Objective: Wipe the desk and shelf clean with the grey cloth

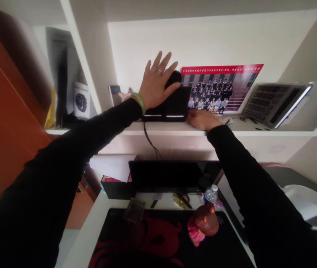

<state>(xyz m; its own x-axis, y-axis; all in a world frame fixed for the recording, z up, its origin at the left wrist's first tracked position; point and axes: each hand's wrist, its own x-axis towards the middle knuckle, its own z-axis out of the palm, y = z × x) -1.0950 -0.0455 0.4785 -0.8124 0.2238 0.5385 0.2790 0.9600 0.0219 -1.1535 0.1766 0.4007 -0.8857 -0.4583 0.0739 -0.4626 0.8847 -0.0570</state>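
Observation:
My left hand (158, 83), with a ring and a green bangle (138, 102), is raised before the shelf, its fingers spread. It partly covers a dark rounded object (174, 78) and a pair of black boxy items below; whether it touches them I cannot tell. My right hand (203, 120) rests low on the shelf, its fingers curled at the lower right corner of the black box (178, 104), which has a light strip along its bottom. Some fingertips are hidden there. A red-topped group photo (211, 89) leans against the back wall, just behind my right hand.
A black cable (150, 139) hangs from the shelf edge (175, 128). A tablet-like panel (277, 104) leans at the right; a watch box (82, 100) stands left. Below are a monitor (164, 176), a plastic bottle (211, 194), a brown figurine (203, 221) and a desk mat (136, 242).

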